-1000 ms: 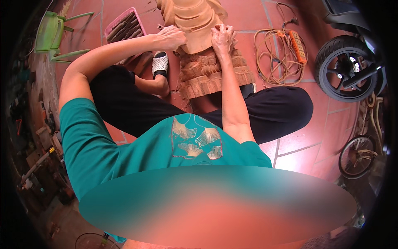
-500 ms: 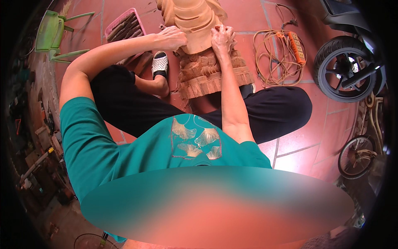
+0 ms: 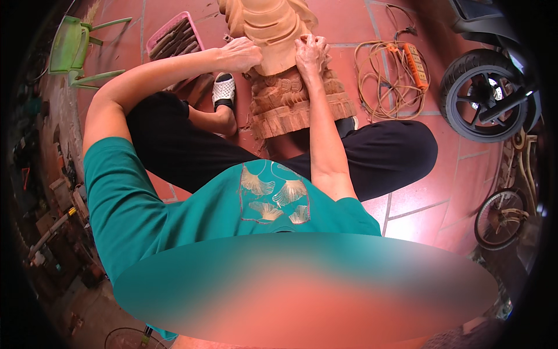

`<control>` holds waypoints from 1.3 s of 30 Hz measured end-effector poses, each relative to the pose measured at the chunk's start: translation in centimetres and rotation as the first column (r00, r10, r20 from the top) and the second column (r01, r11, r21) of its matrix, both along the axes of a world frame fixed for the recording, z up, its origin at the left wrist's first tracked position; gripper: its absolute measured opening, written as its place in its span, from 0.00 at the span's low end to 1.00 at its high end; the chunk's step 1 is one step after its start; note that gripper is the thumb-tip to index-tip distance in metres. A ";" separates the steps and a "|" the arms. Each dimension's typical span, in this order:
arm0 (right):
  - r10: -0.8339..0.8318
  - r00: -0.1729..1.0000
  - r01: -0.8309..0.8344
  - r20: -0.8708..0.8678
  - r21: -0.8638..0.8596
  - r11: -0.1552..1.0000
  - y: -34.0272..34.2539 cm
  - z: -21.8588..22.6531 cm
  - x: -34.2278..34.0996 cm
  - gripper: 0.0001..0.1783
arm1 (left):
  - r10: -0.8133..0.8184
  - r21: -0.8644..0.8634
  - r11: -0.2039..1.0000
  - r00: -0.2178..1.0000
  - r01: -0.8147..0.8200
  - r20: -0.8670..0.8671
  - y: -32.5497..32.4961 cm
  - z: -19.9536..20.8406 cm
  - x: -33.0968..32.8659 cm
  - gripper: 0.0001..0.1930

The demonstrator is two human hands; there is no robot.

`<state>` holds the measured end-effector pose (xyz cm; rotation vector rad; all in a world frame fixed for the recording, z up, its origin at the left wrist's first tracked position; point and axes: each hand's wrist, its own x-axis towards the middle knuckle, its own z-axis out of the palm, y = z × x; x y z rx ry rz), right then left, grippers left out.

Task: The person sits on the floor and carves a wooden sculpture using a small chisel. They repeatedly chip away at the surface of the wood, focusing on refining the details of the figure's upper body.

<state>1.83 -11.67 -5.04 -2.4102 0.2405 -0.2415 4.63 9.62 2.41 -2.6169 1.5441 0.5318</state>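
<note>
Between my legs lies a carved wooden statue [image 3: 273, 26] with flowing folds, pale brown, running out of the top of the head view. Its near end is a darker, rough-carved base [image 3: 302, 107]. My left hand [image 3: 240, 53] is closed against the left edge of the smooth carved part, knuckles up. On the opposite edge rests my right hand [image 3: 312, 53], its fingers bent and pressed together at the wood. Whatever either hand may grip is hidden by the fingers.
A pink basket [image 3: 200, 36] of carving tools stands at the far left, near a green chair [image 3: 65, 46]. Right of the statue lie a coiled cable [image 3: 372, 99] and an orange power strip [image 3: 416, 65]. A motorbike wheel [image 3: 482, 96] stands farther right.
</note>
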 end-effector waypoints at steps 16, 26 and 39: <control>0.007 1.000 -0.007 -0.005 -0.004 1.000 0.2 0.3 0.0 0.15 | -0.025 -0.163 0.986 0.998 0.035 0.060 0.6 -0.5 0.1 0.06; 0.003 1.000 -0.003 0.008 0.023 1.000 -0.1 -0.1 0.0 0.15 | 0.056 -0.154 0.985 0.985 -0.082 -0.161 0.7 2.2 0.0 0.06; -0.004 1.000 0.004 -0.010 -0.010 1.000 -0.3 0.2 -0.2 0.15 | 0.032 -0.030 0.999 0.969 -0.041 -0.244 -1.1 4.1 -1.0 0.13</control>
